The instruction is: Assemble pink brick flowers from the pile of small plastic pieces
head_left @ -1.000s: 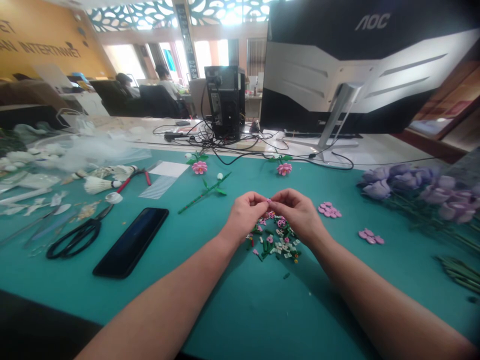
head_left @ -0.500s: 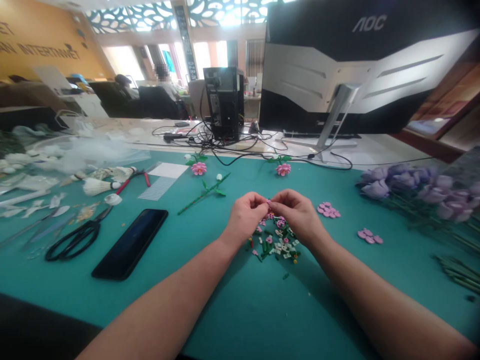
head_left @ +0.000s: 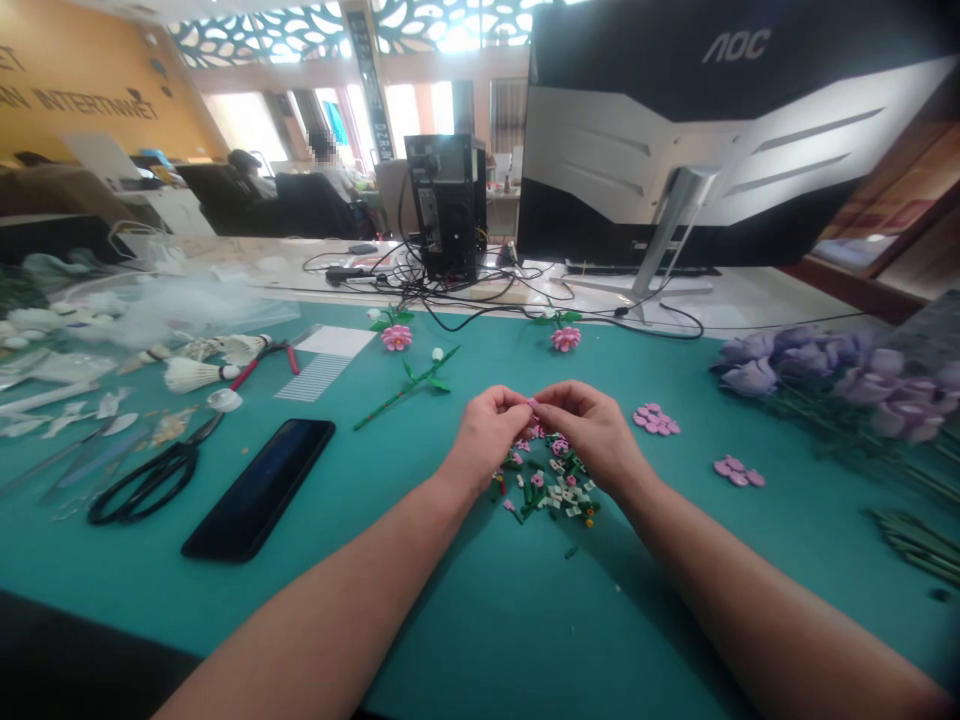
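My left hand [head_left: 491,430] and my right hand [head_left: 589,428] meet fingertip to fingertip above the middle of the green mat [head_left: 480,610]. Both are pinched on a small pink building-block piece [head_left: 533,403], mostly covered by the fingers. Right below them lies a loose heap of pink, white and dark green block pieces [head_left: 559,490]. Two pink block flowers stand beyond, one flower [head_left: 397,338] to the left and another flower [head_left: 565,339] nearly straight ahead. A green block stem [head_left: 409,388] with leaves and a white bud lies left of my hands.
Left are a black phone [head_left: 259,490], black scissors [head_left: 154,475], red-handled pliers [head_left: 262,362] and shuttlecocks [head_left: 196,375]. Right lie pink petal pieces [head_left: 657,419], more petals [head_left: 739,471] and purple flowers [head_left: 817,370]. Behind stand a monitor [head_left: 652,150], a computer tower [head_left: 448,205] and tangled cables [head_left: 405,275].
My fingers have shifted slightly around the pink piece, and the pinch has moved a little to the left. The things on the mat lie as before.
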The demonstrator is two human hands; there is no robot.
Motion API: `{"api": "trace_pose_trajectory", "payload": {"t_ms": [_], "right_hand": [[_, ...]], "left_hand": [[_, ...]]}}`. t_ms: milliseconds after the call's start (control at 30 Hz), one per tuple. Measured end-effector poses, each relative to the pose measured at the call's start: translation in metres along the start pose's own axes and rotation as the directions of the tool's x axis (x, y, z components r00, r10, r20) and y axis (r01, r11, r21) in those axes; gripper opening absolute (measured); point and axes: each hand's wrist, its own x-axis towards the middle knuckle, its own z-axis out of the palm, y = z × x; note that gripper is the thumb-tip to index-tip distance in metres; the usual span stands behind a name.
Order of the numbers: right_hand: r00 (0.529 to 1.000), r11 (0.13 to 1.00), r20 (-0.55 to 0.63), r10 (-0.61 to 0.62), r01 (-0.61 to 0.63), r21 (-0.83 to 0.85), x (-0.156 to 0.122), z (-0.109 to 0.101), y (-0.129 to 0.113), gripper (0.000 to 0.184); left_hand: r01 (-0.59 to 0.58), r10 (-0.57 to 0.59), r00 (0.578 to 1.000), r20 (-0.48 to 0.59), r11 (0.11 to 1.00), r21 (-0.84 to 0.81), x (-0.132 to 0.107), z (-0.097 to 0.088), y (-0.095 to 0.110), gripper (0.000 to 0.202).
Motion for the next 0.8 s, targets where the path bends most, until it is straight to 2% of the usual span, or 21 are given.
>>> {"api": "trace_pose_trajectory", "payload": {"t_ms": [200,467,633,800], "right_hand": [[1.0,0.999,0.001,0.015,-0.015,-0.036,0.0001,-0.0007,-0.0004,0.034],[1.0,0.999,0.019,-0.021,0.022,-0.047,0.0006,-0.002,0.0016,0.028],[0.995,0.984,-0.009,-0.095,0.093,-0.151,0.0008,-0.0033,0.003,0.027],[0.983,0.948,-0.016,-0.184,0.173,-0.268,-0.0012,-0.004,0.0038,0.022]], "left_hand": [[-0.014,0.014,1.0,0.024,1.0,-0.017,0.0015,-0.002,-0.0028,0.009],[0.011,-0.009,0.999,0.045,0.999,-0.033,0.001,-0.0015,0.0004,0.011],[0.021,-0.005,0.992,0.123,0.991,-0.132,0.0017,-0.0023,-0.0012,0.016],[0.003,0.022,0.992,0.127,0.982,-0.189,0.003,-0.0016,-0.0078,0.017]]}}
